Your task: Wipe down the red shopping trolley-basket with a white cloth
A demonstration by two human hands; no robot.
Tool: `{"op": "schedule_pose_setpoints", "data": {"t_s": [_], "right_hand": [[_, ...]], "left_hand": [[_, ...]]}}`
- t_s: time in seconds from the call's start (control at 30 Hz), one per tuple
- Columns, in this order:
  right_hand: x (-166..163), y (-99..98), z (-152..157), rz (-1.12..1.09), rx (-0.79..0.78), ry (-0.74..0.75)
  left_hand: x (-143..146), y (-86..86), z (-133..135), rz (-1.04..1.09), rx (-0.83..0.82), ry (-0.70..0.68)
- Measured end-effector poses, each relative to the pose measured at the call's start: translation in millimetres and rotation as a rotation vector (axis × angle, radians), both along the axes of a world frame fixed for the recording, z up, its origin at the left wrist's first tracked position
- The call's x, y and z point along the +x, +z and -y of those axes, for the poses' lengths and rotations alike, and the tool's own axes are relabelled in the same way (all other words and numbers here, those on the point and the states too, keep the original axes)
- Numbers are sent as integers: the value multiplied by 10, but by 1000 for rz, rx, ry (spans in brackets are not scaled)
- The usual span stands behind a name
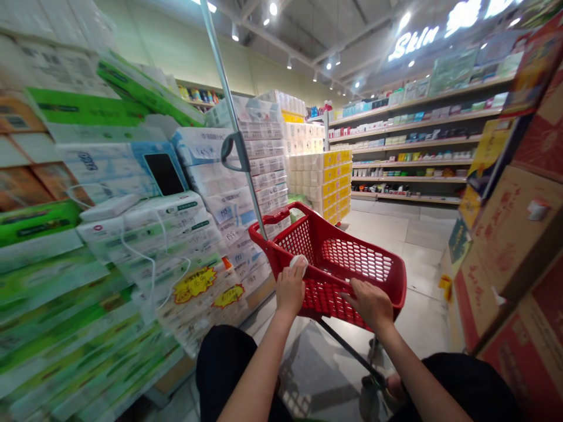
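In front of me stands a small red plastic shopping cart (358,258) with perforated basket walls. My left hand (290,290) is closed on a crumpled white wipe (299,262), pressed against the cart's near rim. The wipe looks like cloth or tissue; most of it is hidden under the fingers. My right hand (372,302) curls its fingers over the same rim, farther right, with the thumb on the near side. From the cart's left corner a metal pole (222,76) rises, carrying a grey hook-shaped grip (235,152).
Stacked tissue packs (185,223) line the left side, with a dark-screened phone (165,174), a white box-like device (109,207) and loose white cables on them. Cardboard boxes (519,228) are piled at right. Shelves of products (409,140) stand behind the tiled floor (391,225).
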State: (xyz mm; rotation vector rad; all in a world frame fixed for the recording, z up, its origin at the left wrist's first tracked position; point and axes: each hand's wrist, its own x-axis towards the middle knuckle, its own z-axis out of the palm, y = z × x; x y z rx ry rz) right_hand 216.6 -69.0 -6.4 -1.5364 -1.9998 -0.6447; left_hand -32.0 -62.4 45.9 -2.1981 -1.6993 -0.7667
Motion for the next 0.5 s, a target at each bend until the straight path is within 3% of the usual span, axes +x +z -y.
{"op": "schedule_pose_setpoints", "data": {"t_s": [0.13,0.33,0.5], "right_hand": [[-19,19,5,-14,-2,5],[-23,20,7,-23,-49,15],[-28,154,81,-155,-119,96]], "left_hand": [[274,-105,69,26,-26,-37],[838,-308,274,65,-95,-242],[957,-335,331,175,-137,-360]]}}
